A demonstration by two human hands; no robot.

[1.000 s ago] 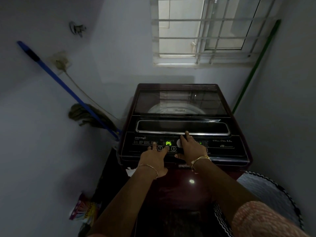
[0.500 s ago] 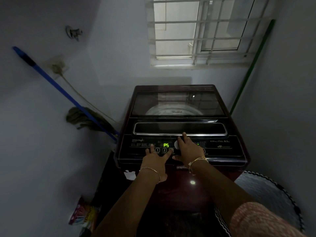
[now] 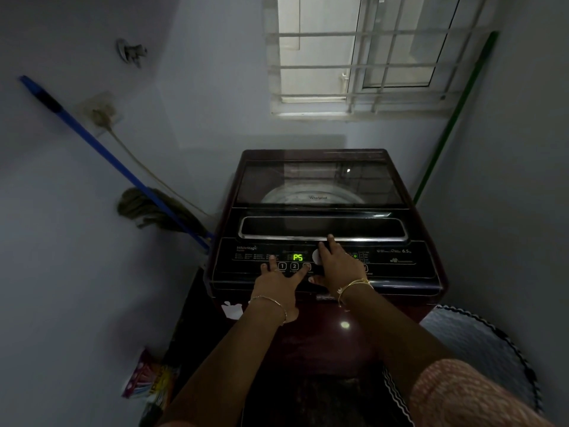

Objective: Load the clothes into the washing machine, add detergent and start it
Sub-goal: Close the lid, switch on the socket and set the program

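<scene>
Left grip lies open and holds nothing, fingers spread flat on the control panel of the washing machine, thumb among the numbered buttons. Right grip is open too, fingertips reaching the front edge of the closed lid. Its display reads P5. The machine stands below the window, with a mop at its left.

Washing machine, control panel:
- green lit display, near panel centre: "P5"
- panel's left end: white logo, "WhiteMagic"
- panel's right end: capacity mark, "6.5"; letters after it too small
- panel's front edge, left of centre: round buttons "1", "2"
- fine print rows across panel: illegible

Glass lid, near front edge: faint brand name, "Whirlpool".
</scene>
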